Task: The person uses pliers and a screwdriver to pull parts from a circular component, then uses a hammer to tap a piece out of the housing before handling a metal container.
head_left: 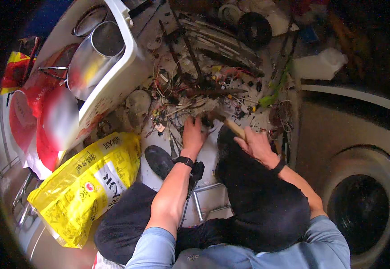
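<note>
My right hand (258,145) is wrapped round the pale wooden handle of a hammer (234,127). The hammer's dark head points up and left, close above the floor. Just left of it, my left hand (194,136) reaches down with its fingers bent together at the floor. Whatever those fingers pinch is too small and dark to make out. Around both hands lies a heap of scrap (177,105): wires, sticks and small broken bits. A dark shoe (159,162) rests on the floor left of my left wrist.
At the left a white plastic bin (130,58) holds metal pots (92,67). Below it stands a yellow printed bag (87,188). A front-loading washing machine (361,201) stands on the right, near a white plastic container (320,65). Long strips (219,38) lie at the back.
</note>
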